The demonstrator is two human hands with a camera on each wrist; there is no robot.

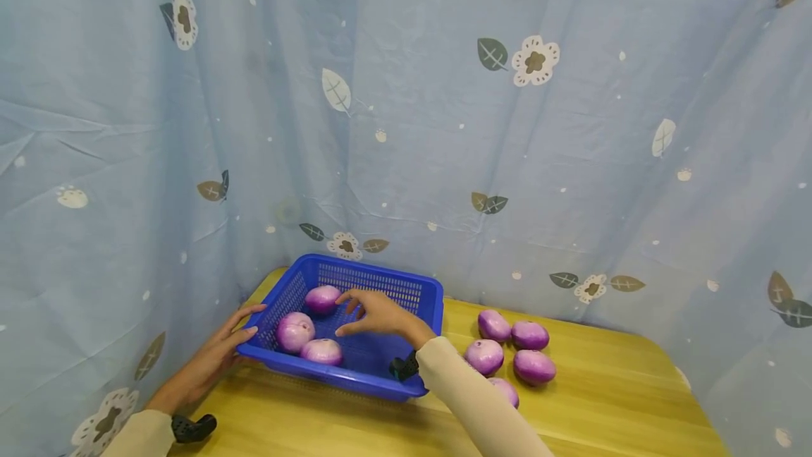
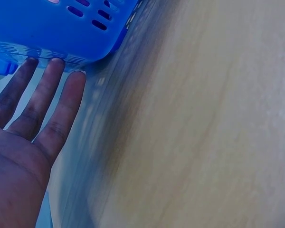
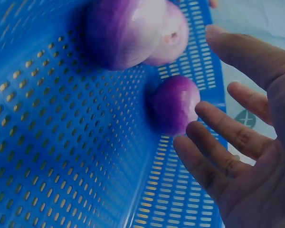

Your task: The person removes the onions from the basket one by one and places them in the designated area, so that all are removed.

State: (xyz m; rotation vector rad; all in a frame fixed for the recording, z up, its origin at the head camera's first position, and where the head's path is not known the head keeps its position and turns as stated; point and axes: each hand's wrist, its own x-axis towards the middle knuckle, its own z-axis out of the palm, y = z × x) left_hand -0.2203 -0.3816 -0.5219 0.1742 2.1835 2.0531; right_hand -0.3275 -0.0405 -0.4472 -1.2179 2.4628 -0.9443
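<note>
A blue plastic basket (image 1: 368, 388) with slotted walls stands on the table, with three purple onions in its left part: a back onion (image 1: 323, 299), a left onion (image 1: 295, 332) and a front onion (image 1: 321, 352). My left hand (image 1: 212, 360) touches the basket's left end. In the left wrist view its straight fingers (image 2: 50, 97) reach the outer wall; the thumb is out of that view. Over the basket, my right hand (image 1: 377, 314) is spread with nothing in its grasp. Its fingertips are close to the back onion, also visible in the right wrist view; whether they touch is unclear.
Several more purple onions (image 1: 534, 367) lie on the yellow wooden table (image 1: 609, 386) right of the basket. One is partly hidden by the right sleeve (image 1: 472, 397). A blue patterned curtain (image 1: 419, 132) hangs behind and to the left of the table.
</note>
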